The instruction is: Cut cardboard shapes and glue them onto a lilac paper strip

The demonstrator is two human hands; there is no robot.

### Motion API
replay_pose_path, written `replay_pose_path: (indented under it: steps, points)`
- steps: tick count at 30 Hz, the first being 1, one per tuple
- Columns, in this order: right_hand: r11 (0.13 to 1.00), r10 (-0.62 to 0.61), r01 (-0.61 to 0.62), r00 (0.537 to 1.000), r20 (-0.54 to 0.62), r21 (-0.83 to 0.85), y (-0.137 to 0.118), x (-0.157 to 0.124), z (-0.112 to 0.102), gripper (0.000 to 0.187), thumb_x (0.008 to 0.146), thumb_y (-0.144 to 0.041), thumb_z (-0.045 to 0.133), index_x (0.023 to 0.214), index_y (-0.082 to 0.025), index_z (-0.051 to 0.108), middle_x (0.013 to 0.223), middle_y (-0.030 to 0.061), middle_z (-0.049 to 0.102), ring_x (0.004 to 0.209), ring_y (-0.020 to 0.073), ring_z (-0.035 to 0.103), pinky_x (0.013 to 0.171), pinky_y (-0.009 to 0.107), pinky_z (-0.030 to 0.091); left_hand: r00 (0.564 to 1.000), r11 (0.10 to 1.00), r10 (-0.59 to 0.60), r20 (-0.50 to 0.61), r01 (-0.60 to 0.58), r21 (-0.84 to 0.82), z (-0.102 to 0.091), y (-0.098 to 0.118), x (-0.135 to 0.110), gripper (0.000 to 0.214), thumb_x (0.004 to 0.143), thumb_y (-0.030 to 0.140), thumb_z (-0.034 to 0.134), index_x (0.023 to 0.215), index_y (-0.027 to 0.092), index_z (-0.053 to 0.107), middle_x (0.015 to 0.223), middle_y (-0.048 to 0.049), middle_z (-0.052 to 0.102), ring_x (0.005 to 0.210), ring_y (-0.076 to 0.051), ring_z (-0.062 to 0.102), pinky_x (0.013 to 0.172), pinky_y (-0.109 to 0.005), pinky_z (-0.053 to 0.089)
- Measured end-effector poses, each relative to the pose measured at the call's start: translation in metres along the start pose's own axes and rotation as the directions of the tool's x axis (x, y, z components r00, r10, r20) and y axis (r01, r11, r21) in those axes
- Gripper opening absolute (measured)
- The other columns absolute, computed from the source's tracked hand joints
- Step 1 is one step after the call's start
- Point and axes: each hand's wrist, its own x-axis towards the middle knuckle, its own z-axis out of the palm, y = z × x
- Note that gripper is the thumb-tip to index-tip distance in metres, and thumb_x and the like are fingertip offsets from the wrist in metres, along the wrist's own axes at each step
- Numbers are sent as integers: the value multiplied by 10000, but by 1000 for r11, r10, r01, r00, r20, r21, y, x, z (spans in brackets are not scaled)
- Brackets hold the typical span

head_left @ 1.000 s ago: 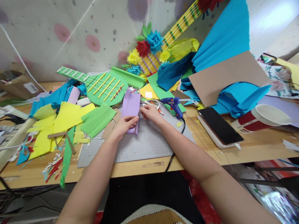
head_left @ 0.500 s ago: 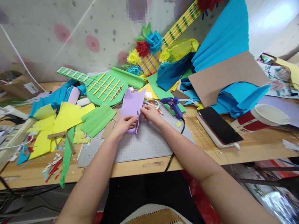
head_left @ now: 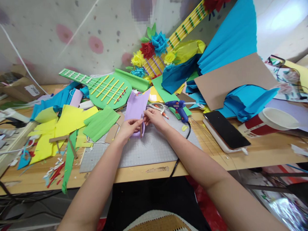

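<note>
A sheet of purple crepe paper (head_left: 136,105) is held up over the grey cutting mat (head_left: 135,153). Along its right edge, near the bottom, a narrow brown cardboard strip (head_left: 141,131) shows. My left hand (head_left: 129,129) is closed on the paper's lower part, thumb and fingers pinching it by the strip. My right hand (head_left: 154,117) pinches at the right edge of the paper, close to the strip's upper end. Its fingertips partly hide what they grip. Just right of that hand lie a white cable (head_left: 157,105) and a blue glue gun (head_left: 179,109).
A green paper guitar (head_left: 109,92) lies behind on the left. Yellow paper (head_left: 67,121) and green paper (head_left: 102,123) spread to the left. On the right are a phone (head_left: 226,129), a paper cup (head_left: 266,122) and a cardboard sheet (head_left: 236,79). The glue gun's cord crosses the front edge.
My right hand has shifted slightly left and in toward the strip. The purple paper's lower right edge now sits closer around the strip. My left hand stays nearly in place.
</note>
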Motion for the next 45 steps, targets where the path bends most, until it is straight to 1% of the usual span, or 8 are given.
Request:
replay_pose_path:
  steps: [18, 27, 30, 32, 34, 39, 41, 45]
  points:
    - [1000, -16, 17, 999, 35, -11, -3, -3, 3, 249, 837, -150, 434, 588, -161, 438, 412, -63, 510, 344, 49, 484, 361, 142, 389, 1000, 999, 9, -4, -8, 32, 2, 1, -2, 496, 487, 542, 745, 754, 133, 660, 654, -22, 647, 551, -73, 539, 562, -197, 418]
    - [999, -30, 31, 999, 27, -30, -1, -2, 2, 225, 848, -223, 438, 630, -169, 424, 439, -71, 485, 366, 35, 470, 378, 130, 365, 1000, 1000, 7, -26, -6, 29, 3, 2, -3, 508, 463, 532, 756, 742, 123, 646, 632, -15, 630, 541, -75, 534, 552, -203, 412]
    - [995, -7, 8, 1000, 8, -97, -3, -8, -3, 203, 843, -211, 435, 645, -173, 409, 467, -68, 485, 366, 32, 454, 368, 132, 345, 999, 1000, -4, -32, 4, 25, 3, 2, -2, 507, 480, 527, 750, 765, 122, 642, 642, -13, 627, 552, -78, 545, 552, -202, 413]
    - [983, 2, 7, 999, 46, -183, -4, -14, -7, 179, 829, -193, 447, 655, -174, 409, 496, -62, 491, 376, 31, 449, 372, 134, 345, 999, 1000, -11, -33, 11, 24, 2, 1, -1, 499, 495, 522, 747, 777, 124, 641, 640, -9, 623, 551, -76, 545, 552, -201, 416]
    - [964, 22, 14, 991, 132, -266, -5, -20, -10, 147, 823, -179, 436, 677, -174, 423, 523, -56, 492, 395, 36, 452, 377, 140, 349, 1000, 1000, -12, -22, 12, 26, 0, 1, 0, 489, 511, 518, 741, 789, 127, 644, 639, -7, 621, 549, -75, 545, 554, -200, 420]
    - [908, 75, 87, 928, 365, -410, -7, -30, -16, 115, 827, -213, 410, 724, -175, 446, 581, -44, 498, 454, 53, 474, 410, 161, 384, 1000, 999, -17, -8, 17, 28, -4, -2, 4, 470, 534, 512, 733, 805, 137, 647, 655, -13, 636, 547, -73, 554, 555, -197, 432]
    - [886, 91, 114, 908, 409, -449, -8, -32, -17, 125, 820, -238, 426, 714, -173, 444, 585, -41, 501, 460, 57, 474, 416, 171, 388, 1000, 999, -18, -7, 18, 30, -4, -3, 5, 468, 532, 504, 738, 810, 139, 647, 669, -18, 644, 554, -75, 563, 553, -194, 435]
    - [876, 86, 139, 897, 434, -462, -10, -34, -18, 140, 797, -227, 427, 669, -170, 430, 549, -49, 475, 436, 48, 446, 404, 164, 366, 1000, 999, -16, -10, 17, 38, -4, -3, 5, 456, 542, 495, 735, 814, 139, 650, 697, -26, 655, 569, -81, 576, 567, -200, 449]
